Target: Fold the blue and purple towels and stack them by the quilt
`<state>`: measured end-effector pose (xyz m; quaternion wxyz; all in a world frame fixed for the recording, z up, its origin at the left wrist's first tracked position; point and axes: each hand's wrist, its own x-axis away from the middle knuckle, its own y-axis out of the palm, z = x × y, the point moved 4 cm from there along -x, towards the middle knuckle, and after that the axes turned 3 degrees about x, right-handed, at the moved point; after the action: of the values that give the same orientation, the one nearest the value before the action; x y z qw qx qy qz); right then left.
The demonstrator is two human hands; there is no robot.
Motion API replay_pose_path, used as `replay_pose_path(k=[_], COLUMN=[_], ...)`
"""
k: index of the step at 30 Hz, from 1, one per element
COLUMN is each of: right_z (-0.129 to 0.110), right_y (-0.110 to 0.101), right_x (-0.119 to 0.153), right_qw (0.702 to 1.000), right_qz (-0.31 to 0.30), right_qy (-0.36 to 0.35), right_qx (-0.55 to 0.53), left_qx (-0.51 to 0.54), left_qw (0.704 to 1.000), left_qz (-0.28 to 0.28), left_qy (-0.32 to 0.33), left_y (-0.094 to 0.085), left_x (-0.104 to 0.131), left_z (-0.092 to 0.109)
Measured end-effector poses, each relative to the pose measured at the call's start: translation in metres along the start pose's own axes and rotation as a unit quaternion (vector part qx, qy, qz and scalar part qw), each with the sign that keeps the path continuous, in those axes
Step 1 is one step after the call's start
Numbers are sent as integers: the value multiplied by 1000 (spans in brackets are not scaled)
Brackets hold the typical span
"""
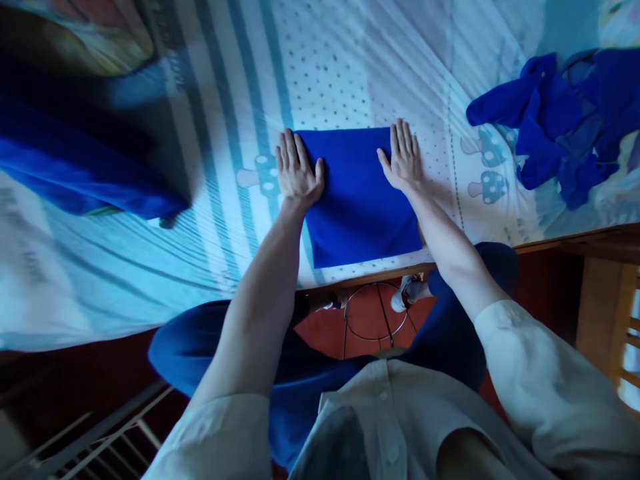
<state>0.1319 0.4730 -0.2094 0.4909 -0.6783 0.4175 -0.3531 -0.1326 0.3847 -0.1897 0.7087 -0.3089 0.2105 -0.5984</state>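
A flat, roughly square piece of blue cloth [357,193] lies on the bed near its front edge, directly before me. My left hand [299,168] rests palm down on the cloth's left edge, fingers stretched out and thumb apart. On the opposite edge, near the far right corner, my right hand [403,157] lies flat with its fingers straight. Neither hand grips anything. Parts of the cloth's side edges are hidden under my hands.
The bed has a patterned sheet [330,80]. Crumpled blue cloth pieces [555,120] lie at the right, and a larger blue fabric [85,167] at the left. Below the bed's wooden edge [370,275] are a metal ring stand [377,339] and my legs. A white rack [120,433] stands lower left.
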Motion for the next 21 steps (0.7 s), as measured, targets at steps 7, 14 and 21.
replay_pose_path(k=[7, 14, 21], right_z=[-12, -44, -51], right_y=[-14, -29, -30], right_x=[12, 107, 199], right_qw=[999, 1000, 998], right_qz=[6, -10, -51], right_qy=[40, 5, -7], right_qx=[26, -4, -22], left_qx=[-1, -34, -58], left_qw=[1000, 999, 998], left_qz=[-7, -19, -19], left_qy=[-3, 19, 17], left_y=[7, 35, 27], left_x=[52, 169, 205], left_z=[31, 51, 41])
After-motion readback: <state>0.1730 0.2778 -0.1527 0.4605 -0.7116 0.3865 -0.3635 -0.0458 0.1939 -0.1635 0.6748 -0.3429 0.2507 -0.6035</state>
